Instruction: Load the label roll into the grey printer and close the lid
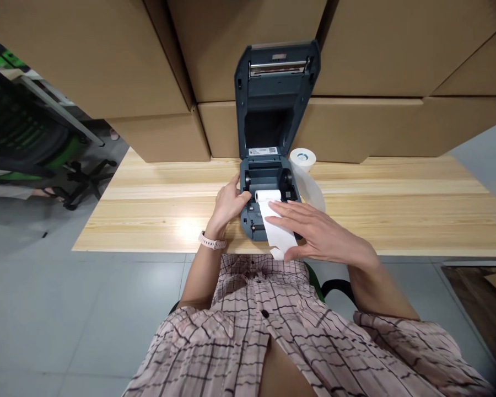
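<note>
A dark grey label printer (248, 229) stands on the wooden table with its lid (242, 105) raised. My left hand (228, 203) grips the printer's left side, thumb over the rim and fingers along the outside. Inside lies a small white paper roll (268, 195), its loose strip (278, 229) running toward me over the front edge and ending in a torn tip. Over the strip's right side is my right hand (314, 229), open, with fingers stretched and touching the paper. Its thumb lies by the torn end. The palm covers the printer's front right corner.
A larger white label roll (303, 159) stands behind the printer's right side, with a loose tail (312, 190) on the table (397, 209). Cardboard boxes (355, 129) are stacked along the back. An office chair (86, 176) is at the far left.
</note>
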A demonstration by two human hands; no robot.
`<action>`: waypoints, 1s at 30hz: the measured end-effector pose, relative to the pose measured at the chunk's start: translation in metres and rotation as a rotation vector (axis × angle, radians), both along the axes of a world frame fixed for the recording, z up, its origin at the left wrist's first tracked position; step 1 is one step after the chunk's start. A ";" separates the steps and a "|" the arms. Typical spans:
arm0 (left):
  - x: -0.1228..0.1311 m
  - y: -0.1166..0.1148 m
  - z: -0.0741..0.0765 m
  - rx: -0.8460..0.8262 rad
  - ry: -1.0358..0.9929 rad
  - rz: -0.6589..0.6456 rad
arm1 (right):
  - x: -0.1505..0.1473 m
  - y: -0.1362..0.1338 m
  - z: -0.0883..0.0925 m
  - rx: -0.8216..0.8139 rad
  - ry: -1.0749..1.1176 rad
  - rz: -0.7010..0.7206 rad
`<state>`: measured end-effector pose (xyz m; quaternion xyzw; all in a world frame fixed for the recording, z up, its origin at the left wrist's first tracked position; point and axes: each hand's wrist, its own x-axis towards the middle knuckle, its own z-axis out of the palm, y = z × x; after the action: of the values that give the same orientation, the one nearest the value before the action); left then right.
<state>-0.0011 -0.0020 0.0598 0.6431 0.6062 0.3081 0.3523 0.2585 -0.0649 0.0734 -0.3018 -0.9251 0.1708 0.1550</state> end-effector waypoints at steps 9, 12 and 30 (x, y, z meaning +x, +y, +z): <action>-0.001 -0.001 -0.001 -0.004 -0.013 0.009 | 0.019 0.016 0.004 -0.080 -0.051 0.187; -0.001 -0.001 -0.002 -0.002 -0.025 0.013 | 0.007 0.001 -0.004 0.008 -0.004 0.071; 0.001 -0.004 -0.003 -0.023 0.016 0.032 | -0.021 -0.034 -0.029 0.224 -0.020 -0.168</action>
<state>-0.0001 -0.0060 0.0572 0.6315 0.6228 0.3016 0.3498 0.2379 -0.0985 0.0440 -0.3604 -0.9114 0.0499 0.1925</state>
